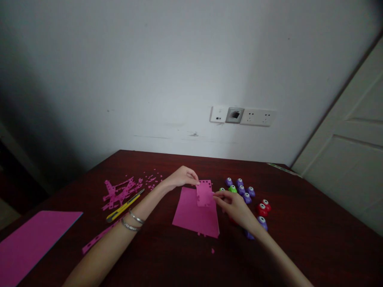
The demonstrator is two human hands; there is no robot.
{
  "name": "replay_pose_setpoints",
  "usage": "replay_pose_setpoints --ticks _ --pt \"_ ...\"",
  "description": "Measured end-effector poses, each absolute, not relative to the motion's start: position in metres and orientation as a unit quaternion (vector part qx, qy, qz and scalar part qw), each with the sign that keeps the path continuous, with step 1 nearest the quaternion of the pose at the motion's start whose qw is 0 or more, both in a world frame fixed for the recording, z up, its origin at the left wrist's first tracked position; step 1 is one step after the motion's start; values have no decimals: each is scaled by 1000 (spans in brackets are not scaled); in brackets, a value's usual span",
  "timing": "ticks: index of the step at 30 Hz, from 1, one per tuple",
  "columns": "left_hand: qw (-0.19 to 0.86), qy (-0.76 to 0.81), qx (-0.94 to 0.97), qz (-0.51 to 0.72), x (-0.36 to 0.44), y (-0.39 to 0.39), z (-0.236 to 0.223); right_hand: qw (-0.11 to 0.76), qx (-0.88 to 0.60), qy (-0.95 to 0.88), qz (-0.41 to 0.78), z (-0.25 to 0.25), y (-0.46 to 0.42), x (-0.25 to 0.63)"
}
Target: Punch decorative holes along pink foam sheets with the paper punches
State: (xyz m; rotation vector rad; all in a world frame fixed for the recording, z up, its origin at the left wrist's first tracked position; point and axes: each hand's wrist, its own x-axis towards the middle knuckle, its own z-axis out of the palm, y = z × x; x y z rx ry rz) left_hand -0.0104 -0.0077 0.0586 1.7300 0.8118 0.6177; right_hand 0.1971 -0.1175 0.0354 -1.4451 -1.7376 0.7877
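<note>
A small pink card (204, 194) with dark punched holes along its top edge is held up above a larger pink sheet (194, 217) on the table. My left hand (184, 176) pinches the card at its upper left corner, fingers closed. My right hand (231, 203) grips its right edge between thumb and fingertips. Tiny pink scraps lie by the sheet's front edge. Beside my right hand stand several small craft punches with round white tops: purple ones (247, 198), a green one (232, 189) and red ones (262, 209).
Left of my left arm lie a yellow utility knife (124, 206), a heap of pink paper offcuts (119, 193) and a pink strip (95, 241). A big pink sheet (38, 239) rests at the table's left. A wall with sockets (257, 117) rises behind the dark red table (167, 263).
</note>
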Motion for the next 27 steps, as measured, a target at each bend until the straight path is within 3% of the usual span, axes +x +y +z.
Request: replay_pose_setpoints --ticks 7,27 --pt "525 328 743 256 -18 -19 78 418 -542 -602 412 26 -118 186" --pt "508 316 775 201 -23 -24 79 482 -541 -545 421 37 -121 186"
